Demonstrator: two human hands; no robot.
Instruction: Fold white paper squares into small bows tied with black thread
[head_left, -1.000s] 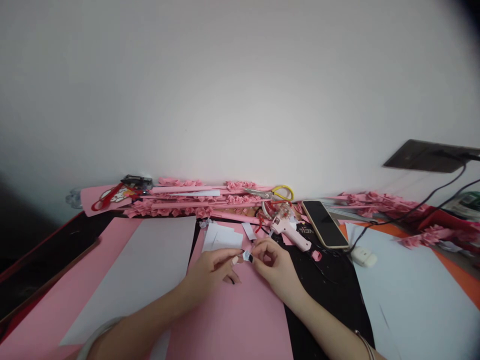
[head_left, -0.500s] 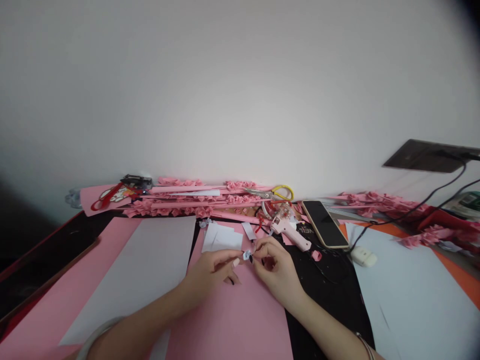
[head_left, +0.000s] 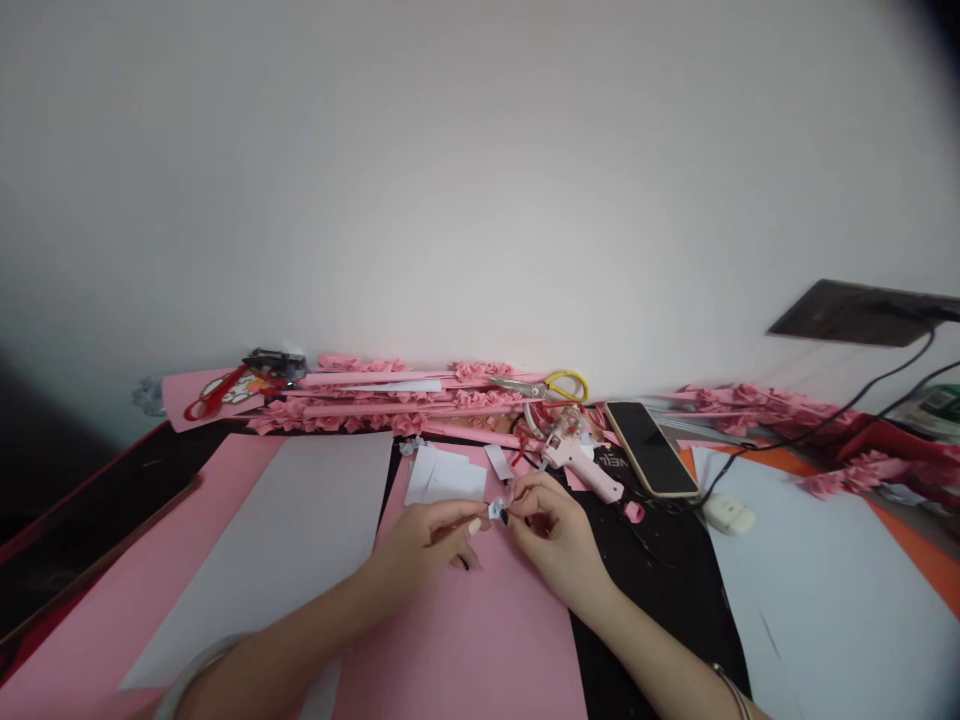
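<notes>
Between my fingertips, over a pink paper sheet, is a small pale-blue folded paper flower. My left hand pinches its left side, thumb and forefinger closed on it. From the other side my right hand grips it, also in a closed pinch. Just beyond the hands lie white paper squares in a loose stack and a small white paper strip. A pale pink glue gun rests behind my right hand.
Yellow-handled scissors lie on pink paper flower stems along the wall. A phone, a white earbud case and a black cable are at right. A white sheet lies at left.
The paper flower turns very slightly between my fingertips. Both hands keep nearly the same place, and the things on the table stay put.
</notes>
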